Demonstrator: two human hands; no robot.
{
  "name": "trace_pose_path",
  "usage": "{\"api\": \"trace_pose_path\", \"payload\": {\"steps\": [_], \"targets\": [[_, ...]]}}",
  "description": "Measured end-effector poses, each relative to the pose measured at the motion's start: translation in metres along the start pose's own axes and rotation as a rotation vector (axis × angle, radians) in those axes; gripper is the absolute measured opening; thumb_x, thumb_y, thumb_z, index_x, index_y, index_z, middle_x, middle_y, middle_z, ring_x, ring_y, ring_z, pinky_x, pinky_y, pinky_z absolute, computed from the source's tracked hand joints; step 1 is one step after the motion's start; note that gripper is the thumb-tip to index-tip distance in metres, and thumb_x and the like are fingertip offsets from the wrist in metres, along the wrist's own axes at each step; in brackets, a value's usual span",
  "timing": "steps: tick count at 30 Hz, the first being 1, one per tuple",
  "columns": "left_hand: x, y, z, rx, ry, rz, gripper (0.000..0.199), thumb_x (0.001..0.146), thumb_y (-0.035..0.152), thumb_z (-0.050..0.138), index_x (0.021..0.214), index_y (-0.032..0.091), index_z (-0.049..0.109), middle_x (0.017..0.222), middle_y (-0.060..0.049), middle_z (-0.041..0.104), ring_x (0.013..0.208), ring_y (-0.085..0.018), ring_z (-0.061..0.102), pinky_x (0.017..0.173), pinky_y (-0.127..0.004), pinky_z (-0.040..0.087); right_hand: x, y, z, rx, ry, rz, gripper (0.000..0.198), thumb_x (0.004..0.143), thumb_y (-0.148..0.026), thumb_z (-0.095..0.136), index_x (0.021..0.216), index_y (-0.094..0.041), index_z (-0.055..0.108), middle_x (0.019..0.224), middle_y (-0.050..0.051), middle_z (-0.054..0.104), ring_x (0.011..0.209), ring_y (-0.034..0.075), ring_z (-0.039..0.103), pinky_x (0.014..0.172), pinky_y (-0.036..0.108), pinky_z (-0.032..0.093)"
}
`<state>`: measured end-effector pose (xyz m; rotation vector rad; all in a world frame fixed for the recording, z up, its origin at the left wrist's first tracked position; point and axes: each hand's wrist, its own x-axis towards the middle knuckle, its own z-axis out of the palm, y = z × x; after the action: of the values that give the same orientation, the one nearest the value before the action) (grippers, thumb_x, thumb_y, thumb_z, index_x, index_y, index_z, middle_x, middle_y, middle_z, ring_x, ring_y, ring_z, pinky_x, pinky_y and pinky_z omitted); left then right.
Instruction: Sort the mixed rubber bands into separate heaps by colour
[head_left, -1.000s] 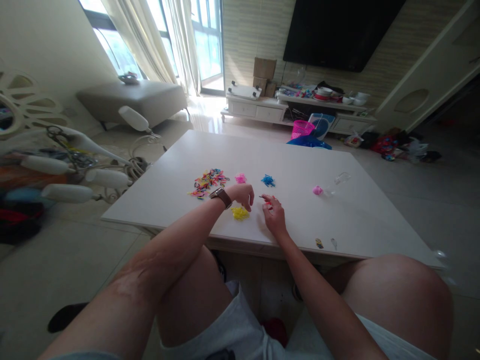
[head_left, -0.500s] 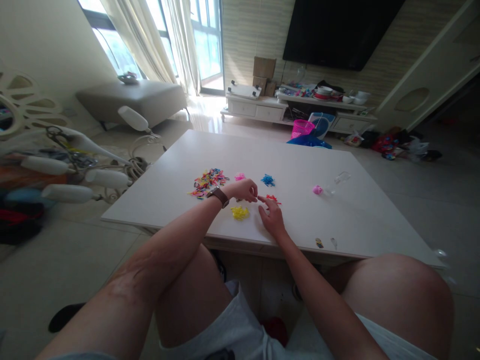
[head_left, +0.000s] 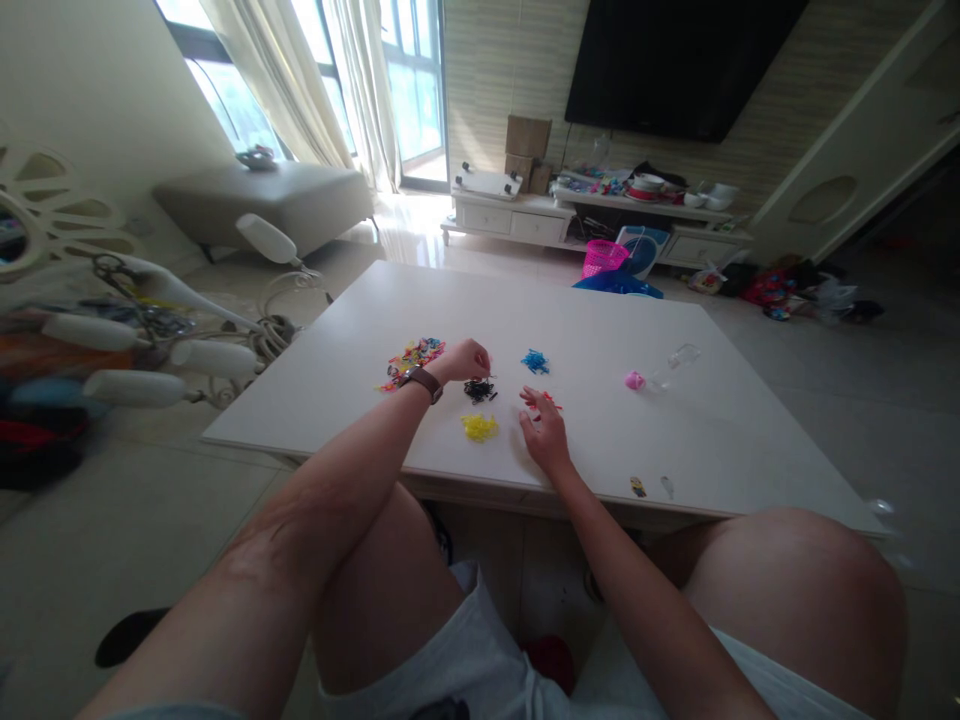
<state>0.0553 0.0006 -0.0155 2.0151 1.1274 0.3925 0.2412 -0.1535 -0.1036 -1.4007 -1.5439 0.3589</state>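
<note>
My left hand (head_left: 471, 360), with a watch on the wrist, is closed in a pinch just above a pile of small black bands (head_left: 480, 389). Whatever its fingertips hold is too small to make out. Beside a small red pile (head_left: 546, 400), my right hand (head_left: 545, 437) has its fingers apart and nothing visible in them; it partly covers that pile. Between the hands and nearer me lies a yellow pile (head_left: 480, 428). A blue pile (head_left: 535, 361) sits farther back. The large mixed-colour pile (head_left: 412, 360) is partly behind my left forearm.
On the white table (head_left: 750, 440) a clear container (head_left: 684, 355) lies near a pink object (head_left: 635, 381). A small yellow piece (head_left: 637, 487) and a clear piece (head_left: 667, 486) lie near the front edge. A lamp (head_left: 195, 355) stands off the left side.
My left hand has drawn away from my right fingertips, leftward and back to above the black pile, which now shows. My right hand has stayed near the red pile, its fingers lifting slightly.
</note>
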Motion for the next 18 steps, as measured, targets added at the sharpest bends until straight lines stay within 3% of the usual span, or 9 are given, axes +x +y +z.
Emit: {"api": "trace_pose_path", "payload": {"steps": [7, 14, 18], "targets": [[-0.004, -0.013, -0.021, 0.070, -0.030, -0.151, 0.007, 0.070, 0.010, 0.071, 0.075, 0.013, 0.075, 0.065, -0.004, 0.072, 0.063, -0.014, 0.067, 0.056, -0.020, 0.047, 0.000, 0.000, 0.000, -0.010, 0.007, 0.014, 0.037, 0.089, -0.027, 0.054, 0.125, -0.022, 0.063, 0.121, 0.010, 0.072, 0.100, 0.025, 0.067, 0.077, 0.040, 0.055], [-0.022, -0.030, -0.060, 0.024, 0.314, -0.371, 0.009, 0.076, 0.019, 0.073, 0.080, 0.010, 0.074, 0.076, -0.011, 0.075, 0.069, -0.017, 0.069, 0.064, -0.023, 0.052, 0.000, -0.002, 0.000, -0.003, 0.011, 0.020, 0.032, 0.089, -0.027, 0.054, 0.119, -0.021, 0.064, 0.118, 0.010, 0.072, 0.097, 0.024, 0.067, 0.075, 0.038, 0.055], [-0.030, -0.046, -0.065, 0.073, 0.387, -0.446, 0.012, 0.072, 0.015, 0.075, 0.083, 0.011, 0.075, 0.077, -0.010, 0.075, 0.078, -0.019, 0.069, 0.070, -0.024, 0.053, 0.000, 0.000, 0.000, -0.006, 0.011, 0.026, 0.030, 0.088, -0.027, 0.054, 0.116, -0.021, 0.065, 0.116, 0.010, 0.072, 0.097, 0.025, 0.067, 0.075, 0.038, 0.055]]}}
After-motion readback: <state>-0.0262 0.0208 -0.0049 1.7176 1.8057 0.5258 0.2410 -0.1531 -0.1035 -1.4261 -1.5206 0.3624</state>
